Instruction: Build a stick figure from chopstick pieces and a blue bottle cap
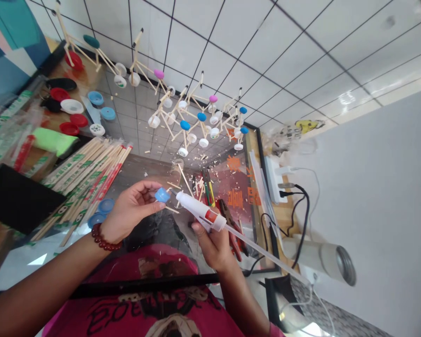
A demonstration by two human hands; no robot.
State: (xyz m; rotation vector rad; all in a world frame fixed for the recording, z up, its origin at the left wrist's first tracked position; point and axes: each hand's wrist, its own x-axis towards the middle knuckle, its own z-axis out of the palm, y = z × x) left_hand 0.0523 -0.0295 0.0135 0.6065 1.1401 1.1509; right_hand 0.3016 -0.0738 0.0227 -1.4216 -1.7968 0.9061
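Between the thumb and fingers of my left hand [136, 202] is a light blue bottle cap [162, 195]. My right hand [212, 243] is wrapped round the grip of a white hot glue gun [199, 209], its fingers partly hidden behind the tool. The nozzle points left at the cap, very close to it; whether they touch I cannot tell. A long glue stick [256, 245] runs out of the gun's back end. Just beyond my hands, cut stick pieces [185, 179] and shavings lie scattered on the glossy table.
Small bikes made of sticks and bottle caps [184, 125] stand along the back. Wrapped chopsticks [87, 182] and red caps [79, 120] lie at left. Red-handled pliers [233, 234] lie beside my right hand. A power strip [275, 180] with cables sits at the right edge.
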